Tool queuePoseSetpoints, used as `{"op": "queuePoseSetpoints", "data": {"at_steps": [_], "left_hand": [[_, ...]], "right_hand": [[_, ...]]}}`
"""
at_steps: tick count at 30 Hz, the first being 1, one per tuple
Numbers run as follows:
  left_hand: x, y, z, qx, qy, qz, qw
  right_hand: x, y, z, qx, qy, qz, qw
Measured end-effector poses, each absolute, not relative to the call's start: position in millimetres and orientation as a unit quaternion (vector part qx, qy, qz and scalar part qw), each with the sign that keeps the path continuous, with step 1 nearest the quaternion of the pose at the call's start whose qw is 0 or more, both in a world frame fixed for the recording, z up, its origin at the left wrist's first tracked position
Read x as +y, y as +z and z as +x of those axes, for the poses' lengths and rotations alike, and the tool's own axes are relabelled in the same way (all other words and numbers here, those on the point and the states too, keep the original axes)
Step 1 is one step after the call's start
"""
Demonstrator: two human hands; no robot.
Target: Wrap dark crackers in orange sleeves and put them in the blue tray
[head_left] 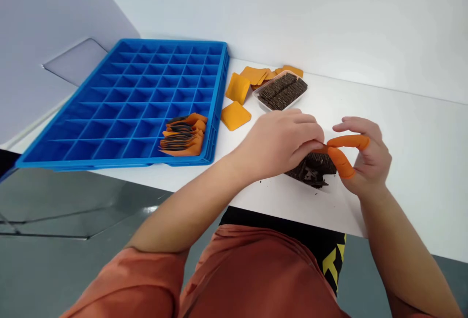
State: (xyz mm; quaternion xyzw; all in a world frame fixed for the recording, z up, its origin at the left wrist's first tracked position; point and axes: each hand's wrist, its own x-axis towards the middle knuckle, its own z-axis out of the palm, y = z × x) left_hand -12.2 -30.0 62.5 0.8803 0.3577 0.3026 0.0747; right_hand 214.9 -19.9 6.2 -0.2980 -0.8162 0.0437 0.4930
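Note:
My left hand (288,138) is closed, its fingertips pinching a thin orange piece (321,150) that mostly hides behind them. Meeting its edge are the thumb and index fingertip of my right hand (360,157), both in orange finger cots, closed in a pinch. The other fingers of that hand are curled loosely and hold nothing. Under both hands, on the white table, lies a pile of thin dark brown strips (310,169), partly covered by my left hand. A few dark crumbs are scattered around it.
A blue compartment tray (219,94) stands on the left. Orange packets with dark edges (185,138) stand packed in its near right corner. Behind my left hand are loose orange squares (237,115) and a clear tub (260,104) of dark strips (283,91). A white wall (329,21) rises behind.

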Motion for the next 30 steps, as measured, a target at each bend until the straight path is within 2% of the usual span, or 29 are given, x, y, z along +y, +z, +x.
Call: {"op": "queuePoseSetpoints", "data": {"at_steps": [3,4,6,8,11,12,13,16,18,21,23,27,30], "left_hand": [[-35,100,-37,0.362,0.344,0.865,-0.05],[-37,113,-49,0.399,0.364,0.836,-0.098],[-38,134,-81,0.537,0.31,0.761,-0.188],[-38,145,-118,0.645,0.2,0.708,-0.208],[-35,135,-180,0.741,0.137,0.627,-0.198],[-33,126,-199,0.752,0.111,0.633,-0.142],[-32,114,-216,0.767,0.146,0.614,-0.115],[-32,71,-251,0.764,0.268,0.584,0.062],[-35,45,-262,0.738,0.333,0.585,0.049],[-39,20,-269,0.687,0.302,0.657,0.067],[-40,12,-273,0.639,0.258,0.715,0.121],[-33,6,-279,0.511,0.23,0.791,0.246],[-29,7,-276,0.502,0.219,0.788,0.279]], "right_hand": [[-22,5,212,-0.791,0.077,-0.314,0.519],[-22,4,211,-0.789,0.081,-0.315,0.521],[-21,4,211,-0.797,0.071,-0.306,0.516],[-20,4,211,-0.812,0.052,-0.285,0.506],[-20,4,211,-0.83,0.046,-0.267,0.488],[-21,4,210,-0.835,0.047,-0.263,0.48],[-22,5,210,-0.841,0.045,-0.259,0.472],[-24,7,212,-0.852,0.03,-0.245,0.461],[-25,8,214,-0.85,0.028,-0.246,0.464],[-24,8,215,-0.849,0.028,-0.255,0.463],[-23,7,215,-0.853,0.023,-0.258,0.452],[-26,6,212,-0.866,0.028,-0.263,0.424],[-28,7,211,-0.871,0.037,-0.264,0.413]]}}
